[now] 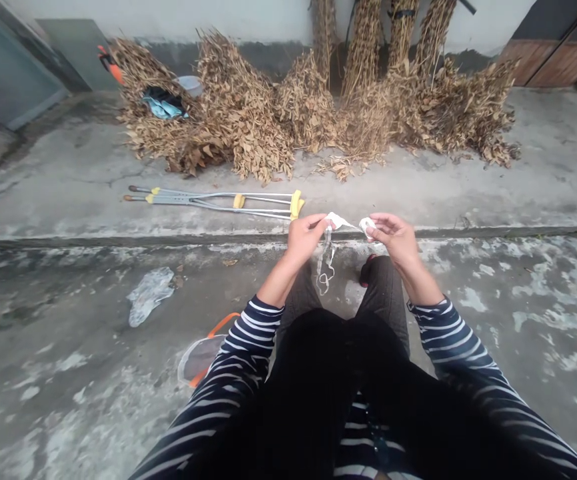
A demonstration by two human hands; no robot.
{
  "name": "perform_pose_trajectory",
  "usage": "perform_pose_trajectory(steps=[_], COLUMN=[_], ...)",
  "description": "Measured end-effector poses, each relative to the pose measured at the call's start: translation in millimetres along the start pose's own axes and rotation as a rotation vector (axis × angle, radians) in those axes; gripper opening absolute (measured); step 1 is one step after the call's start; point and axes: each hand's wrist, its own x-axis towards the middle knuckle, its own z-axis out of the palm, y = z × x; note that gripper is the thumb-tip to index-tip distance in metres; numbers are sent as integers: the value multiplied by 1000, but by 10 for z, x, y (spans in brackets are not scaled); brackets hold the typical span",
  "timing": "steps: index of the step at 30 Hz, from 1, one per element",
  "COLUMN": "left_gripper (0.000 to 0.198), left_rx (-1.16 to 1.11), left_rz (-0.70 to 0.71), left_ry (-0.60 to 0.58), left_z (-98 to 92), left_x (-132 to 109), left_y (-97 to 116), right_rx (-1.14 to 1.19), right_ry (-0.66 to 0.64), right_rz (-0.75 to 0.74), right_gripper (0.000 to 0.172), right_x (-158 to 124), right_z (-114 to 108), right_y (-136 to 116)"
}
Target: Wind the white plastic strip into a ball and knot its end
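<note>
My left hand [305,237] and my right hand [393,239] are raised in front of my knees and hold a thin white strip of plastic or cloth [342,222] stretched between them. A loose, crumpled clear tail of it [325,267] hangs down below my left hand. A small white wad [367,225] sits in the fingers of my right hand. Both sleeves are dark with white stripes. I am seated, with my dark trousers [338,347] below the hands.
A pair of metal crutches with yellow pads [218,200] lies on the concrete ledge ahead. Piles of dried brown plants [278,113] lean on the wall. A clear plastic bag [149,293] and an orange-rimmed basket [203,357] lie at my left.
</note>
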Motion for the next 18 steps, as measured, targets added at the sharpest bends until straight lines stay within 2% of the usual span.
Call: perform_pose_trajectory(steps=[3,6,8,13,18], left_gripper=[27,28,27,27,27], left_rx=[-33,-37,-42,-32,5], left_rz=[40,55,48,-26,-112], left_ry=[17,64,102,147,132], left_z=[-19,-36,-57,-109,-135], left_x=[23,38,49,49,6], left_y=[137,163,96,-198,-347], right_rx=[63,200,257,326,378], right_ry=[54,110,124,155,91], right_rz=[82,199,216,117,130], right_gripper=[38,35,32,25,38], right_x=[26,48,46,26,53], right_z=[-44,-94,-118,-129,-125], right_y=[63,88,77,18,10])
